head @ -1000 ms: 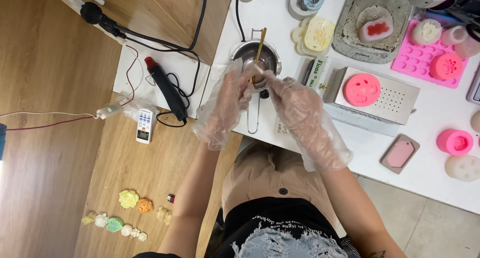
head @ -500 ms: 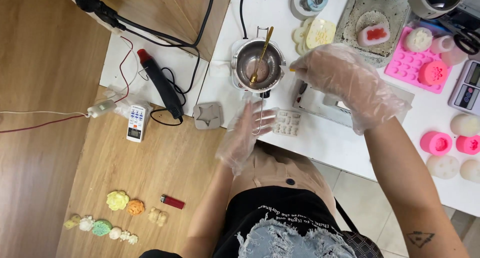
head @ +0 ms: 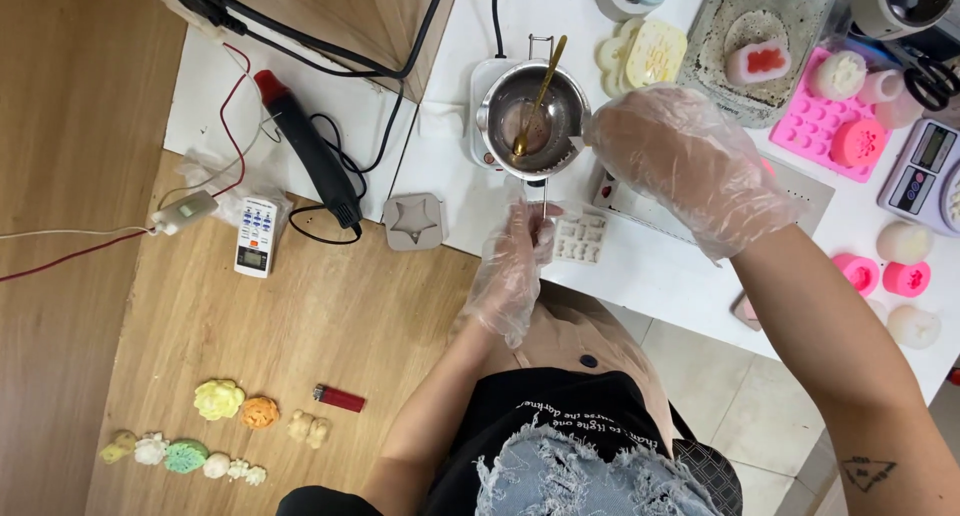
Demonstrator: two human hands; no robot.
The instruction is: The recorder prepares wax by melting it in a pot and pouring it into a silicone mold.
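Two hands in thin, clear plastic gloves are seen over a white bench [head: 460, 96]. The left hand [head: 510, 266] is held low at the near edge of the bench, its fingers loosely extended and slightly apart; its fingertips lie against the thin wire handle [head: 544, 208] that hangs down from a small round steel melting pot [head: 535, 121], and no closed grip on that handle can be made out. Just to the right of these fingertips a small pale rectangular silicone mould [head: 580, 236] with several cavities is lying flat on the bench. The right hand [head: 685, 161] is raised above the bench beside the pot, palm down, with the fingers curled inward and the fingertips close to the pot's right rim; whether anything is pinched between them cannot be told through the crumpled glove. The pot is set on a small white hotplate [head: 480, 126] near the back of the bench, and a gold-coloured metal spoon [head: 540, 91] is leaned inside it, its bowl down in the pot and its handle pointing away from the person. A grey square mould with a star-shaped hollow [head: 415, 221] is placed at the bench's left corner, near the left hand but apart from it.
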